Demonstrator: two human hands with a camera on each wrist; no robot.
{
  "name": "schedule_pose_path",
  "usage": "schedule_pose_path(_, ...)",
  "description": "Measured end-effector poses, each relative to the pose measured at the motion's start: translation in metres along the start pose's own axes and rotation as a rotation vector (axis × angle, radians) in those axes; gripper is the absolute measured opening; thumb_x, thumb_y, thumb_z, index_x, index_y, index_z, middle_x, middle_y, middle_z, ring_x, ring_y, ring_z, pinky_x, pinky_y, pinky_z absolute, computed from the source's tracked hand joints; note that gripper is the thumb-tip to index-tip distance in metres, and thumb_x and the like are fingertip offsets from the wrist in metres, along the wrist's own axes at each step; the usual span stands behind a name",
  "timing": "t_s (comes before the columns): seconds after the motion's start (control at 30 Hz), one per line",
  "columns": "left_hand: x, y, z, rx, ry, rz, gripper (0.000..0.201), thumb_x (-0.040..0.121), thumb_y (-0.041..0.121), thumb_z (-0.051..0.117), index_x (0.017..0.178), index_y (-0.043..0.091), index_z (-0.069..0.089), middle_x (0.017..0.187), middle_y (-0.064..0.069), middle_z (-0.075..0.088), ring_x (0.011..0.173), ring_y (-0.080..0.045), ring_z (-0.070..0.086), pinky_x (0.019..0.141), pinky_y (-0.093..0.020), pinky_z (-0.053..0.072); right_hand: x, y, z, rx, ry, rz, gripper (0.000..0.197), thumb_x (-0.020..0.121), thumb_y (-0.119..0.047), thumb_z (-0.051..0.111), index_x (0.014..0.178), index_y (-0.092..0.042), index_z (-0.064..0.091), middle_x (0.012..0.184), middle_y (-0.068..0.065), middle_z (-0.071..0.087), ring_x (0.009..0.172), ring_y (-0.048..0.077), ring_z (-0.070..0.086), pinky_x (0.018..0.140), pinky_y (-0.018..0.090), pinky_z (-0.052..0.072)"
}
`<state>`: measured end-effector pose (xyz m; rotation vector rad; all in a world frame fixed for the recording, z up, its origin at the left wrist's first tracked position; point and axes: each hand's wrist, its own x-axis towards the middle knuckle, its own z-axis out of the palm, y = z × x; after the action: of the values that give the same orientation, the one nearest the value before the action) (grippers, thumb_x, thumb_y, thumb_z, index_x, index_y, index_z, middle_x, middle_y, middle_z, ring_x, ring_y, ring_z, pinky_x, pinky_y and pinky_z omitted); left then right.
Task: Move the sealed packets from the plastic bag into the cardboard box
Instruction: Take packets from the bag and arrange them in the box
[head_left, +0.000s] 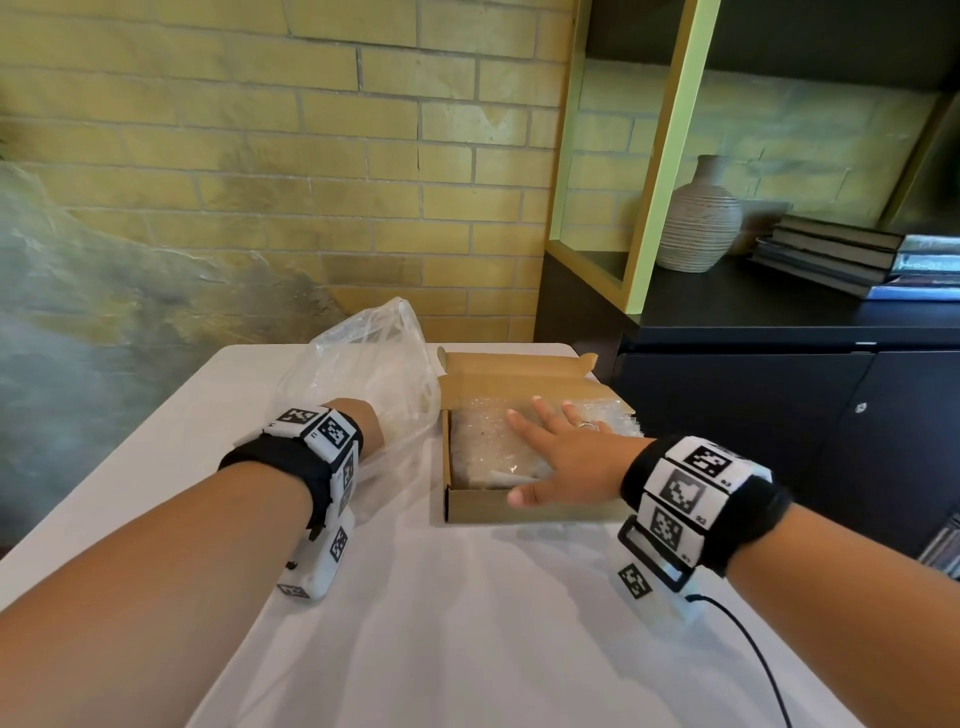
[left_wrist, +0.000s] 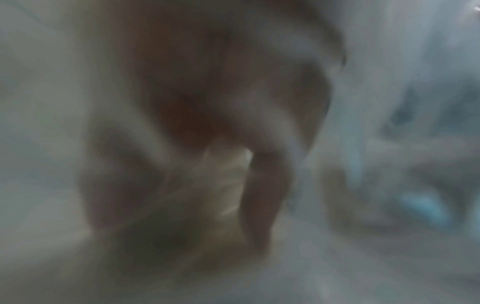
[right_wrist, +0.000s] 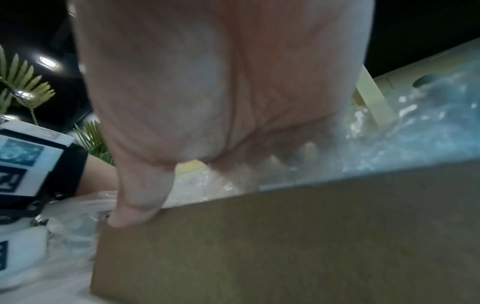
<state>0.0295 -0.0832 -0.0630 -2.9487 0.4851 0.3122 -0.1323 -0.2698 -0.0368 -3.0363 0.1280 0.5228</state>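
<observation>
An open cardboard box (head_left: 483, 506) sits at the far middle of the white table, with clear sealed packets (head_left: 483, 447) lying flat inside. My right hand (head_left: 550, 452) lies on them with fingers straight and spread, its thumb by the box's front wall (right_wrist: 285, 246). The packets (right_wrist: 415, 133) glint beyond the palm (right_wrist: 207, 92). A crumpled clear plastic bag (head_left: 363, 358) stands left of the box. My left hand (left_wrist: 197, 127) is inside it up to the wrist. In the blurred left wrist view its curled fingers pinch a pale crinkled packet (left_wrist: 223, 185).
A black cabinet (head_left: 779, 395) stands close on the right, carrying a ribbed vase (head_left: 696, 218) and stacked books (head_left: 831, 254). A brick wall rises behind the table (head_left: 467, 623). A black cable (head_left: 753, 654) trails from my right wrist over the near right of the table.
</observation>
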Motion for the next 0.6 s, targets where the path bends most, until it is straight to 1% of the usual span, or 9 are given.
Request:
schedule_pose_path(0.13,-0.001,-0.002,-0.002,0.049,-0.042,0.035,0.031,0.099,0.015,0.040,0.120,0.001,0.058,0.125,-0.010,0.059,0.117,-0.025,0.055,0.095,-0.027,0.042,-0.001,-0.001,0.002,-0.004,0.005,-0.003,0.095,0.083,-0.064,0.047,0.147,-0.031,-0.014,0.156,0.003,-0.023,0.143,0.032,-0.017,0.116,0.051,0.000)
schedule_pose_path(0.17,-0.001,-0.004,-0.003,0.055,-0.056,0.037,0.032,0.099,0.015,0.040,0.121,0.001,0.057,0.120,-0.009,0.060,0.117,-0.024,0.055,0.096,-0.027,0.041,-0.004,0.000,0.002,-0.009,0.010,-0.012,0.095,0.084,-0.064,0.048,0.147,-0.031,-0.014,0.156,0.003,-0.023,0.144,0.032,-0.017,0.116,0.051,0.000)
schedule_pose_path(0.23,0.000,-0.008,-0.004,0.041,-0.069,0.028,0.032,0.099,0.014,0.041,0.124,0.000,0.056,0.098,-0.005,0.057,0.107,-0.020,0.056,0.093,-0.024,0.041,-0.010,0.001,0.003,-0.015,0.008,-0.033,0.094,0.084,-0.062,0.048,0.147,-0.029,-0.014,0.156,0.003,-0.021,0.144,0.031,-0.016,0.116,0.050,0.000)
schedule_pose_path(0.3,-0.002,-0.010,-0.008,0.007,-0.061,0.014,0.033,0.098,0.016,0.045,0.124,-0.001,0.055,0.094,-0.005,0.052,0.099,-0.018,0.054,0.087,-0.022,0.041,-0.017,0.003,0.004,-0.011,-0.011,-0.053,0.094,0.085,-0.061,0.048,0.147,-0.029,-0.015,0.157,0.002,-0.020,0.144,0.030,-0.016,0.117,0.049,-0.001)
schedule_pose_path(0.37,-0.012,-0.009,-0.018,-0.046,-0.012,0.005,0.033,0.099,0.022,0.040,0.116,-0.001,0.057,0.099,-0.008,0.051,0.100,-0.023,0.055,0.085,-0.026,0.041,-0.022,0.004,0.004,0.003,-0.023,-0.070,0.093,0.086,-0.059,0.048,0.148,-0.028,-0.014,0.157,0.001,-0.017,0.145,0.028,-0.014,0.118,0.048,0.000)
schedule_pose_path(0.43,-0.023,-0.010,-0.031,-0.146,0.062,0.014,0.035,0.101,0.028,0.034,0.099,0.000,0.055,0.089,-0.009,0.052,0.088,-0.025,0.051,0.077,-0.028,0.038,-0.025,0.005,0.001,0.030,-0.007,-0.079,0.090,0.087,-0.057,0.049,0.148,-0.028,-0.011,0.158,0.000,-0.013,0.146,0.025,-0.009,0.119,0.046,0.003)
schedule_pose_path(0.47,-0.029,-0.011,-0.038,-0.203,0.094,0.011,0.032,0.100,0.026,0.034,0.096,0.000,0.054,0.086,-0.010,0.053,0.084,-0.025,0.049,0.074,-0.028,0.037,-0.026,0.005,-0.001,0.044,0.012,-0.082,0.088,0.088,-0.055,0.049,0.149,-0.028,-0.008,0.158,-0.001,-0.011,0.146,0.023,-0.005,0.119,0.045,0.006)
schedule_pose_path(0.53,-0.037,-0.017,-0.051,-0.337,0.178,0.015,0.022,0.095,0.010,0.041,0.106,-0.002,0.054,0.092,-0.014,0.057,0.081,-0.026,0.050,0.068,-0.030,0.039,-0.027,0.003,-0.005,0.064,0.056,-0.097,0.084,0.089,-0.052,0.049,0.150,-0.026,-0.002,0.159,-0.002,-0.004,0.146,0.021,0.004,0.119,0.040,0.011)
schedule_pose_path(0.6,-0.040,-0.023,-0.060,-0.566,0.268,0.014,0.022,0.089,-0.001,0.043,0.107,0.000,0.055,0.091,-0.017,0.058,0.075,-0.028,0.052,0.064,-0.032,0.041,-0.026,0.000,-0.010,0.107,0.108,-0.122,0.081,0.089,-0.049,0.051,0.150,-0.024,0.004,0.158,-0.002,0.005,0.143,0.020,0.015,0.115,0.034,0.017)
